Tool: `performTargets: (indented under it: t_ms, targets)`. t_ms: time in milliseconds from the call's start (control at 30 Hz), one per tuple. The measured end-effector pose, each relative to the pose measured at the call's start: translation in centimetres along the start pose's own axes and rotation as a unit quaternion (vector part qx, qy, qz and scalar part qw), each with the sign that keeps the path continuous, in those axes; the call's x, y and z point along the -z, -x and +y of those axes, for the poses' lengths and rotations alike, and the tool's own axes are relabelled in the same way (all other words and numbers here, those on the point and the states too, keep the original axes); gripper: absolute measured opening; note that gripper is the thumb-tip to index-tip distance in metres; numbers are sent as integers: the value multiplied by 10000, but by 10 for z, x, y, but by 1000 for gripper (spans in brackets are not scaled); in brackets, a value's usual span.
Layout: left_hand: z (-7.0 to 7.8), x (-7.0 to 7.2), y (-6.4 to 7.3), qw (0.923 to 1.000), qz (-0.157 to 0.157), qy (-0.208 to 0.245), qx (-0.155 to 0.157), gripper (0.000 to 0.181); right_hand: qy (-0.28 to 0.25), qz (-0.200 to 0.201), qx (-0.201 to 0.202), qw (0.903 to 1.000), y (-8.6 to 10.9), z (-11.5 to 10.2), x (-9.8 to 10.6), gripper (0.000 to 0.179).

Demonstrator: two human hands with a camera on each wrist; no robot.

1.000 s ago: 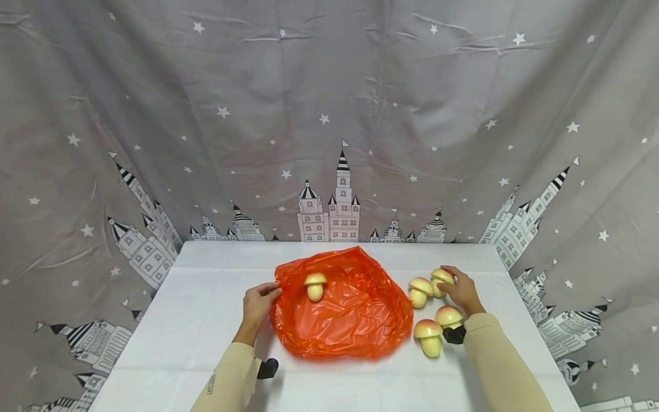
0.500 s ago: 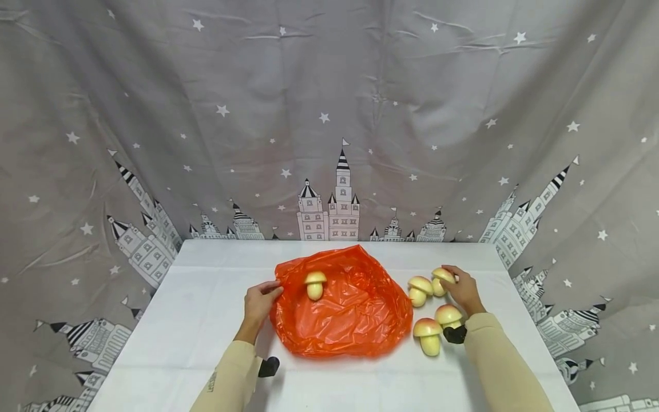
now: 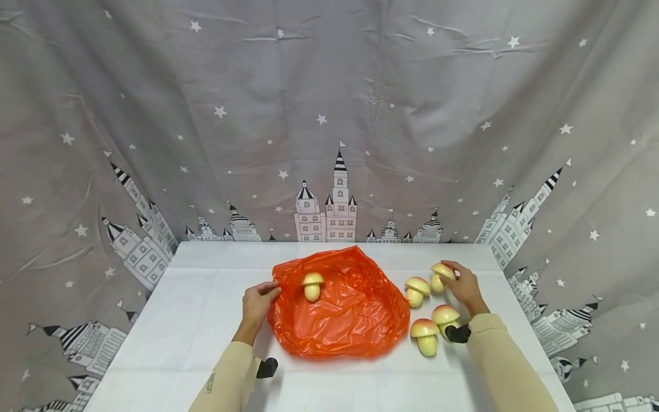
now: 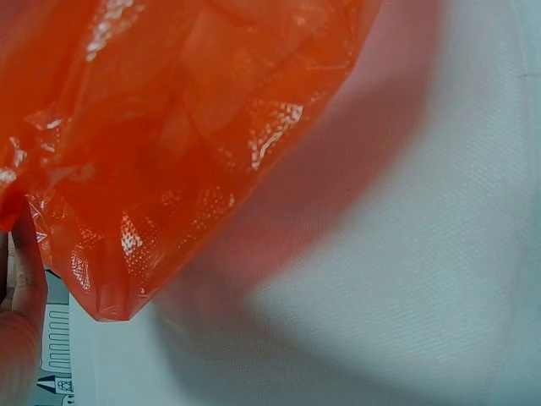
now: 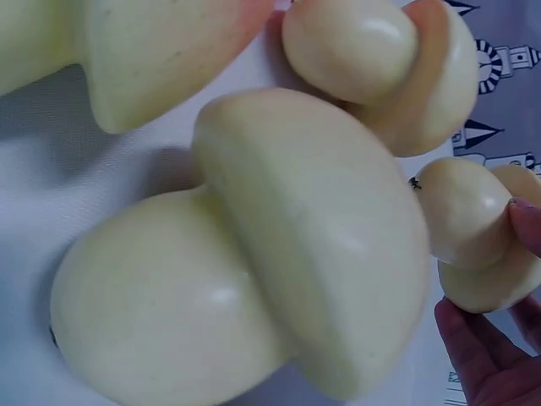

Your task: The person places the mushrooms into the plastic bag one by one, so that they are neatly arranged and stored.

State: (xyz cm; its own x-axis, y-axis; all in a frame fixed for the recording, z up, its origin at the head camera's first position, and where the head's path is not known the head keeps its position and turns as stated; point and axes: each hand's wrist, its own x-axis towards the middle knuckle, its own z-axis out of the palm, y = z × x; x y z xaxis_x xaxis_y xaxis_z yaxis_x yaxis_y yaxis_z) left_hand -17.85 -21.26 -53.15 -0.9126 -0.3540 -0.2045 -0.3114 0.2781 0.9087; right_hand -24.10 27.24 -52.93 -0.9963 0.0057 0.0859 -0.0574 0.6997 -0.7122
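An open red-orange plastic bag (image 3: 340, 326) lies mid-table, a toy mushroom (image 3: 312, 286) with a yellow cap inside its left part. At the bag's left rim, my left hand (image 3: 256, 304) pinches the film between thumb and fingers; the left wrist view shows the crumpled bag (image 4: 194, 127) and part of that hand (image 4: 21, 313). My right hand (image 3: 465, 287) grips the cap of the farthest mushroom (image 3: 437, 281) on the right. In the right wrist view, fingertips (image 5: 528, 224) touch this mushroom (image 5: 465, 207), its rounded stem facing the camera.
Three more mushrooms stand right of the bag: one (image 3: 415, 296) beside the held one, and two nearer ones, with a red-tinged cap (image 3: 424, 328) and a partly covered cap (image 3: 445, 313). A grey castle-print curtain (image 3: 329, 114) hangs behind the white table (image 3: 216, 263).
The right hand has shifted its mushroom slightly back and away from the neighbouring one. The left hand stays at the bag's rim. The head view has shifted a little.
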Motion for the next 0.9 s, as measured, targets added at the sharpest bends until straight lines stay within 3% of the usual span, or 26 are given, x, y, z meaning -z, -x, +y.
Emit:
performTargets:
  t_ms: [367,900]
  targets:
    - [0,3,1,9999,-23,-1,-115,28,-257,-135,-37,9996,0,-13,9,44]
    - [1,3,1,9999,-96,43,86,30,-726,-290,260,9966,1,-32,4,46]
